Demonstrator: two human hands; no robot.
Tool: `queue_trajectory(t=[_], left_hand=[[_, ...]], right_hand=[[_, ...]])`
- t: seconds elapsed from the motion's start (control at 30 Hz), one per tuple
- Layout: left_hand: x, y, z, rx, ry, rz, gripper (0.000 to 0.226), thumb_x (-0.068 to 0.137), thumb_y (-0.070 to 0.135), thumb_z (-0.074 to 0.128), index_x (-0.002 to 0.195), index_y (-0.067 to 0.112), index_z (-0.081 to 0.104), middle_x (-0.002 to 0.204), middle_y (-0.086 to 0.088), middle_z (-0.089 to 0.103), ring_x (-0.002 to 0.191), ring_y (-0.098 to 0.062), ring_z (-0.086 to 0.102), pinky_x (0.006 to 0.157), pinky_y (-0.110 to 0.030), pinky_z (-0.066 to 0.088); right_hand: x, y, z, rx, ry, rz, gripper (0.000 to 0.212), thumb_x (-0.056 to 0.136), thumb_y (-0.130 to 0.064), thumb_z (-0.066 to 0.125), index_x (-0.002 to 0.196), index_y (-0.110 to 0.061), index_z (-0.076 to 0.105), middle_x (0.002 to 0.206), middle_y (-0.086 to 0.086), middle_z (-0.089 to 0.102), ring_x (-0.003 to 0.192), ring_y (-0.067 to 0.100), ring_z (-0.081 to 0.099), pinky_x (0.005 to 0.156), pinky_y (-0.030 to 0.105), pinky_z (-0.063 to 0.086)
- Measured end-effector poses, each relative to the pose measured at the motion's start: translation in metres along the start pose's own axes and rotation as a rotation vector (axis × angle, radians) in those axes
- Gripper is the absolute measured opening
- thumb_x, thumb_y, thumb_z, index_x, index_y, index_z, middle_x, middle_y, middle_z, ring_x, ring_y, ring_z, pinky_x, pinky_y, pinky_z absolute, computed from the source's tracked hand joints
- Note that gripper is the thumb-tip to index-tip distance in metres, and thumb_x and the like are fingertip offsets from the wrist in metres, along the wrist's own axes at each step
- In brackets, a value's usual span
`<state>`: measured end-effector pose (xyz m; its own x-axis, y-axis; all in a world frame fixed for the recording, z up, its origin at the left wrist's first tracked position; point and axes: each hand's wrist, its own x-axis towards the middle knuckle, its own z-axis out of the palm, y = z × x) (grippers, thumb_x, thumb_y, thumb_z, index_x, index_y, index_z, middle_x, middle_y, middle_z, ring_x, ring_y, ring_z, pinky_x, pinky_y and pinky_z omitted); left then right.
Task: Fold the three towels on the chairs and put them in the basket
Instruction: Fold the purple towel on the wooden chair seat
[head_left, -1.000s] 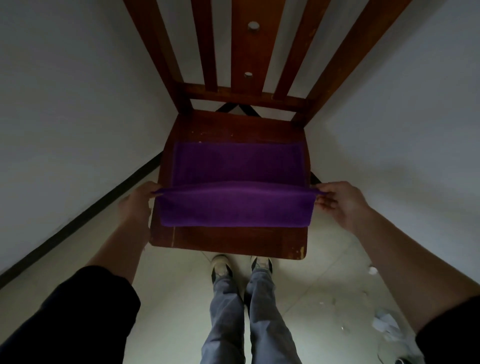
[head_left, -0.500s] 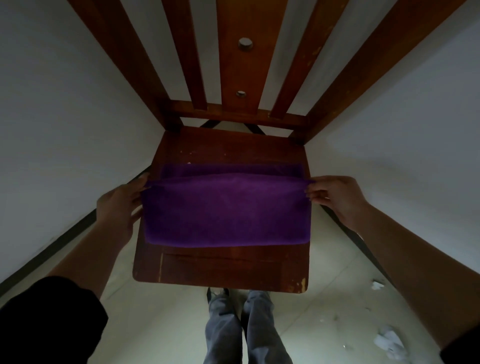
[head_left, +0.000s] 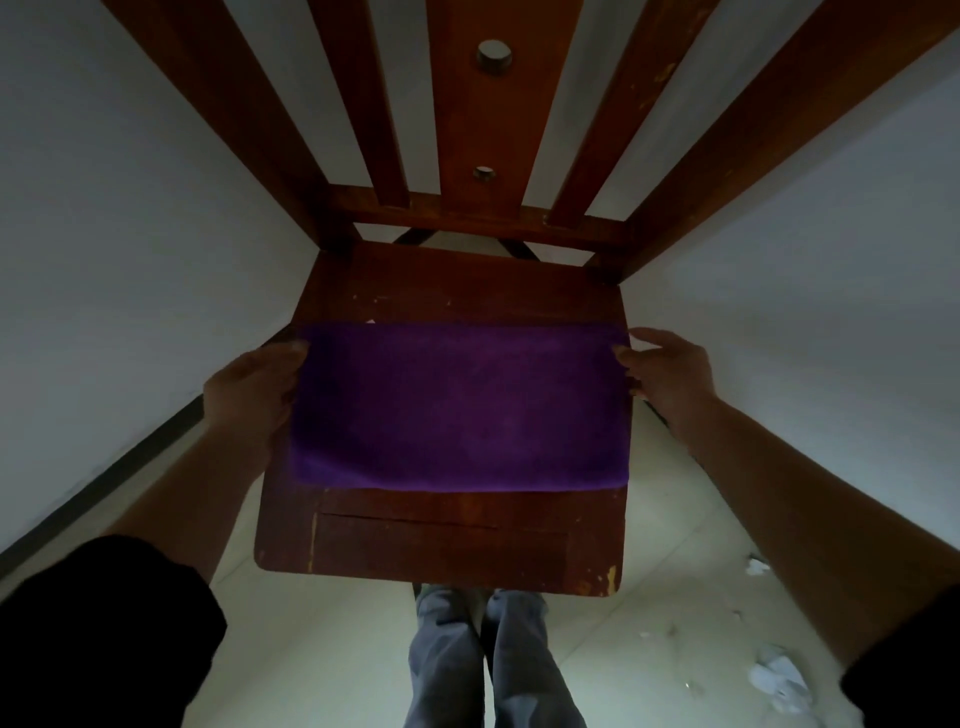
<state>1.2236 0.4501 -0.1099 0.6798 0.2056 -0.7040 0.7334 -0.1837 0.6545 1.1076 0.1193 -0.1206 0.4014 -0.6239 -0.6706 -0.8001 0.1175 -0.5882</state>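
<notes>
A purple towel (head_left: 460, 405) lies flat on the wooden chair seat (head_left: 441, 545), folded in half into a wide rectangle. My left hand (head_left: 249, 389) is at the towel's left edge, its thumb on the upper left corner and its fingers hidden beside or under the cloth. At the towel's upper right corner my right hand (head_left: 667, 371) has loosely spread fingers, whose tips touch the edge. No basket and no other towel is in view.
The chair's slatted back (head_left: 483, 119) rises straight ahead between white walls. My legs (head_left: 488, 660) stand just in front of the seat. Crumpled bits of paper (head_left: 779, 686) lie on the pale floor at the lower right.
Both hands carried the towel's near edge away from me and laid it on the far edge, so the towel now lies doubled. The right fingers have loosened.
</notes>
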Motion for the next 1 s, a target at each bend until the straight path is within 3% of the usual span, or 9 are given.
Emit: queue_trajectory(t=[0.17, 0.23, 0.37, 0.5, 0.6, 0.7, 0.83, 0.93, 1.0], left_hand=[[-0.007, -0.032, -0.023, 0.211, 0.036, -0.046, 0.036, 0.078, 0.029, 0.076, 0.109, 0.015, 0.065, 0.112, -0.011, 0.068, 0.1, -0.03, 0.065, 0.091, -0.048, 0.052], [-0.014, -0.044, -0.027, 0.265, 0.014, -0.07, 0.043, 0.075, 0.037, 0.077, 0.109, 0.013, 0.065, 0.11, -0.012, 0.068, 0.097, -0.033, 0.066, 0.087, -0.048, 0.054], [-0.03, -0.06, -0.027, 0.475, -0.038, 0.005, 0.035, 0.08, 0.046, 0.07, 0.089, 0.013, 0.066, 0.089, -0.006, 0.066, 0.081, -0.026, 0.062, 0.063, -0.029, 0.047], [-0.033, -0.075, -0.035, 0.567, -0.068, 0.016, 0.039, 0.078, 0.054, 0.068, 0.07, 0.016, 0.061, 0.076, -0.006, 0.067, 0.076, -0.028, 0.064, 0.062, -0.031, 0.047], [-0.032, -0.081, -0.041, 0.607, -0.06, 0.014, 0.04, 0.079, 0.055, 0.066, 0.071, 0.017, 0.063, 0.077, -0.008, 0.069, 0.077, -0.03, 0.065, 0.071, -0.037, 0.05], [-0.034, -0.083, -0.044, 0.684, -0.049, 0.004, 0.039, 0.084, 0.052, 0.062, 0.072, 0.015, 0.063, 0.077, -0.009, 0.066, 0.079, -0.034, 0.063, 0.075, -0.039, 0.047], [-0.04, -0.08, -0.044, 0.513, -0.037, -0.057, 0.028, 0.087, 0.039, 0.064, 0.079, 0.012, 0.062, 0.083, -0.013, 0.065, 0.076, -0.03, 0.062, 0.072, -0.04, 0.051], [-0.046, -0.08, -0.045, 0.238, -0.054, -0.231, 0.02, 0.088, 0.023, 0.067, 0.079, 0.011, 0.054, 0.085, -0.014, 0.066, 0.062, -0.019, 0.068, 0.06, -0.029, 0.059], [-0.049, -0.083, -0.044, 0.159, -0.044, -0.313, 0.017, 0.088, 0.014, 0.066, 0.08, 0.009, 0.052, 0.095, -0.021, 0.069, 0.057, -0.018, 0.071, 0.061, -0.029, 0.06]], right_hand=[[-0.023, 0.028, -0.003, -0.068, 0.003, 0.086, 0.017, 0.086, -0.018, 0.069, 0.098, -0.007, 0.063, 0.103, 0.009, 0.065, 0.092, 0.023, 0.061, 0.086, 0.041, 0.053], [-0.034, 0.043, -0.006, -0.084, -0.058, 0.131, 0.018, 0.084, -0.024, 0.071, 0.088, -0.009, 0.062, 0.097, 0.008, 0.067, 0.092, 0.026, 0.064, 0.086, 0.043, 0.053], [-0.053, 0.071, -0.008, -0.195, -0.163, 0.154, 0.025, 0.082, -0.035, 0.071, 0.087, -0.014, 0.06, 0.092, 0.007, 0.068, 0.085, 0.023, 0.065, 0.08, 0.041, 0.055], [-0.059, 0.088, -0.008, -0.253, -0.082, 0.204, 0.039, 0.078, -0.039, 0.075, 0.095, -0.01, 0.056, 0.093, 0.007, 0.063, 0.089, 0.024, 0.062, 0.084, 0.045, 0.054], [-0.062, 0.087, -0.005, -0.186, -0.126, 0.263, 0.03, 0.082, -0.034, 0.072, 0.082, -0.009, 0.056, 0.085, 0.009, 0.062, 0.076, 0.019, 0.06, 0.069, 0.035, 0.053], [-0.063, 0.087, -0.005, -0.105, -0.148, 0.302, 0.027, 0.082, -0.029, 0.073, 0.086, -0.006, 0.058, 0.089, 0.01, 0.062, 0.076, 0.016, 0.059, 0.056, 0.026, 0.046], [-0.063, 0.088, -0.009, 0.009, -0.17, 0.323, 0.02, 0.084, -0.018, 0.072, 0.088, -0.005, 0.058, 0.102, 0.015, 0.065, 0.096, 0.026, 0.065, 0.072, 0.033, 0.054], [-0.063, 0.089, -0.015, 0.019, -0.149, 0.325, 0.017, 0.084, -0.011, 0.071, 0.088, -0.001, 0.059, 0.099, 0.023, 0.069, 0.094, 0.033, 0.069, 0.085, 0.04, 0.056], [-0.064, 0.094, -0.018, 0.009, -0.116, 0.347, 0.016, 0.082, -0.007, 0.071, 0.089, 0.003, 0.06, 0.099, 0.026, 0.069, 0.092, 0.034, 0.07, 0.088, 0.043, 0.056]])
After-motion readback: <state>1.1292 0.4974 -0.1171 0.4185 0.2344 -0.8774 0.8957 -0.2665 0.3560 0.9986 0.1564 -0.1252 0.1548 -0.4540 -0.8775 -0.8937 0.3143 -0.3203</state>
